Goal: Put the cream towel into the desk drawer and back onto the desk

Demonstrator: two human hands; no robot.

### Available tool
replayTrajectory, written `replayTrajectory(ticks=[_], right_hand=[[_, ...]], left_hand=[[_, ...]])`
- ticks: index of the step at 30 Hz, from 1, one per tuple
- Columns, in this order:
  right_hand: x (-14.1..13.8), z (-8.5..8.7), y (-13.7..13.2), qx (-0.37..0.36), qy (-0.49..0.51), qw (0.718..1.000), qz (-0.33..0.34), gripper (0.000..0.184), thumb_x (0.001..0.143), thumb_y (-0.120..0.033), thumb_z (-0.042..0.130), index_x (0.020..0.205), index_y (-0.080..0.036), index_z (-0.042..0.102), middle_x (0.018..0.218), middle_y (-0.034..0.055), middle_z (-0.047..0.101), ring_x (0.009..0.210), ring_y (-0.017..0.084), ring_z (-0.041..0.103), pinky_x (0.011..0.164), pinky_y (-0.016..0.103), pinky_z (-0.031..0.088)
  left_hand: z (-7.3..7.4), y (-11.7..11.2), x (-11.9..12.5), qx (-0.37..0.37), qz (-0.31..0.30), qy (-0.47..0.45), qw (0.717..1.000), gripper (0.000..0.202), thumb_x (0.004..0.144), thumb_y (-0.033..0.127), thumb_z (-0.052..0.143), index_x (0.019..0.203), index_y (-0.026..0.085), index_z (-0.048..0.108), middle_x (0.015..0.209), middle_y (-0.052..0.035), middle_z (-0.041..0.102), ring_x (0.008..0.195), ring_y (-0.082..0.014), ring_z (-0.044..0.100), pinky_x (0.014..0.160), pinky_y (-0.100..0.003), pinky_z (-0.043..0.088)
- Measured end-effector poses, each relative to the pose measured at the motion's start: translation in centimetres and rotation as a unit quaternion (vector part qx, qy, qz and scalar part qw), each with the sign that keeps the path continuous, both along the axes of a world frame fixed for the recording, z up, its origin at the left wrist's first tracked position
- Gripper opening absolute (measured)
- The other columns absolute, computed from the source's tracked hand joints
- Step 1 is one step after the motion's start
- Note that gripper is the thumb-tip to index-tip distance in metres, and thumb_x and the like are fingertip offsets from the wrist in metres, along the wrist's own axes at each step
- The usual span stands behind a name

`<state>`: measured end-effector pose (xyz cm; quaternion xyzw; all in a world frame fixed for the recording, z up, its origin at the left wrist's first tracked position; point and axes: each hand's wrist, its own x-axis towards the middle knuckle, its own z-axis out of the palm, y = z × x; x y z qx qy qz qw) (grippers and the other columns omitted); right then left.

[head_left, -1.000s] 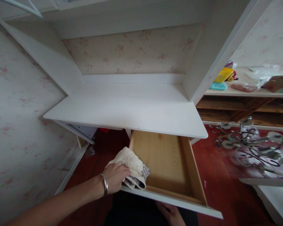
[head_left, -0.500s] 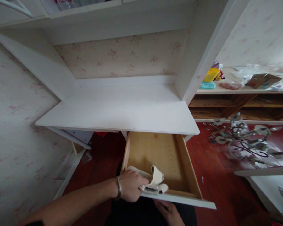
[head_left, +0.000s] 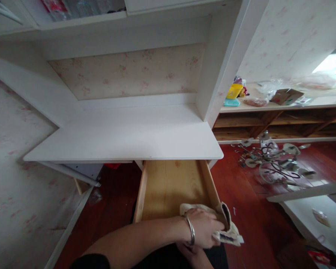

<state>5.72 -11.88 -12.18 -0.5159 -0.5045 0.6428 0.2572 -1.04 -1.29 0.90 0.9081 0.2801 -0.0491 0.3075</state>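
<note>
My left hand (head_left: 203, 226), with a silver bangle (head_left: 190, 231) at its wrist, is closed on a cream cloth (head_left: 231, 228) with dark patches. The cloth is bunched over the right front corner of a pulled-out wooden drawer (head_left: 170, 186), and part of it hangs past the side. Bare wood shows on the drawer's bottom; my forearm crosses its front. Below the left wrist, my right hand (head_left: 194, 256) is low by the drawer front, its fingers mostly hidden.
Above the drawer is a white desk top (head_left: 128, 138) with a hutch. To the right, a metal chandelier (head_left: 277, 160) lies on the red floor (head_left: 240, 201). Behind it, a low shelf unit (head_left: 240, 120) carries a yellow container (head_left: 234, 91), plastic bags and a cardboard box (head_left: 286, 96).
My left hand has moved right with the cloth, from the left-middle of the drawer front to its right corner. The view has shifted, and my right hand is now more covered.
</note>
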Motion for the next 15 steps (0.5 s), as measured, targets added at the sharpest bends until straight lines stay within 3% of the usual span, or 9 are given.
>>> replayTrajectory(ticks=[4,8,10,12,15], right_hand=[[0.1,1.4,0.2,0.030,0.033,0.996,0.081,0.051,0.086,-0.062,0.047,0.105,-0.023,0.073,0.102,0.0032,0.071,0.104,0.028,0.060,0.097,0.039,0.042],[0.3,1.4,0.1,0.020,0.041,0.996,0.076,0.047,0.088,-0.058,0.047,0.107,-0.023,0.073,0.102,0.0023,0.072,0.103,0.027,0.061,0.094,0.036,0.043],[0.3,1.3,0.1,0.019,0.043,0.996,0.075,0.046,0.089,-0.058,0.047,0.107,-0.024,0.073,0.102,0.0026,0.072,0.103,0.027,0.061,0.095,0.036,0.043],[0.3,1.2,0.1,0.028,0.047,0.996,0.076,0.046,0.089,-0.057,0.047,0.107,-0.024,0.073,0.102,0.0024,0.072,0.103,0.027,0.062,0.095,0.036,0.043],[0.3,1.2,0.3,0.045,0.048,0.994,0.082,0.046,0.090,-0.057,0.046,0.107,-0.024,0.073,0.102,0.0019,0.072,0.103,0.027,0.062,0.096,0.037,0.042]], left_hand=[[2.3,3.4,-0.8,-0.020,0.011,0.038,0.999,0.013,0.075,0.031,0.057,0.086,0.029,0.062,0.087,0.0001,0.067,0.083,-0.0208,0.065,0.057,-0.026,0.043],[6.7,5.4,-1.2,0.104,0.097,-0.011,0.990,0.017,0.080,0.025,0.049,0.092,0.026,0.061,0.093,-0.0022,0.064,0.081,-0.0188,0.062,0.062,-0.028,0.044],[8.1,4.9,-0.7,0.168,0.086,-0.050,0.981,0.021,0.083,0.024,0.048,0.100,0.026,0.060,0.100,-0.0029,0.062,0.087,-0.0195,0.060,0.068,-0.030,0.046],[7.9,3.8,-0.1,0.206,0.031,-0.067,0.976,0.027,0.087,0.026,0.046,0.111,0.029,0.057,0.105,-0.0038,0.060,0.093,-0.0210,0.058,0.070,-0.032,0.046],[4.4,2.3,0.8,0.213,-0.076,-0.044,0.973,0.034,0.092,0.030,0.038,0.124,0.034,0.051,0.111,-0.0064,0.059,0.093,-0.0238,0.057,0.066,-0.035,0.047]])
